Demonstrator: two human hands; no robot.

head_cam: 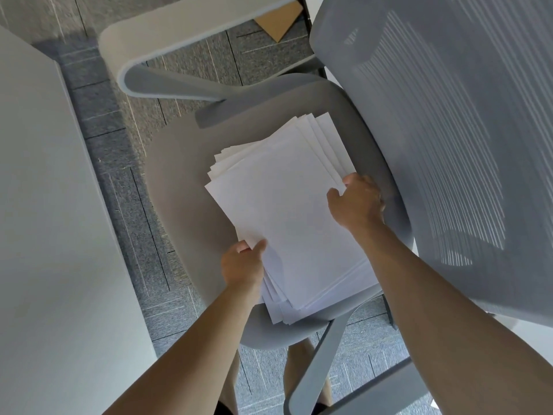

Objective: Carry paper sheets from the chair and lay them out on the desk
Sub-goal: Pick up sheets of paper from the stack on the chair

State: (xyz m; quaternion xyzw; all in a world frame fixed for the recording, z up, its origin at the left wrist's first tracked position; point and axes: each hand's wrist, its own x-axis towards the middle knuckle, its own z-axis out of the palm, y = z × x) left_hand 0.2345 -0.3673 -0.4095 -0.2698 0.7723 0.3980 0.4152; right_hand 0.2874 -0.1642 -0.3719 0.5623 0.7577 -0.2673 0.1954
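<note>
The pick-up step is in hand: the left hand (244,266) pinches the paper stack's (287,217) seven-o'clock edge and the right hand (357,202) clamps its three-o'clock edge, the one fanned stack apparently resting on the chair seat (176,175). Next it must be lifted level and swung to the desk (39,205) at nine o'clock. Sheets are too many to count.

You get soft daylight here, not bright and not dark. Thin stripes of light fall across the chair back (449,145). The paper sheets (287,211) are the brightest thing, with no glare. Your arms cast faint shadows on the sheets. Lines near the chair back bend at the picture's edges. Everything looks a little soft.
</note>
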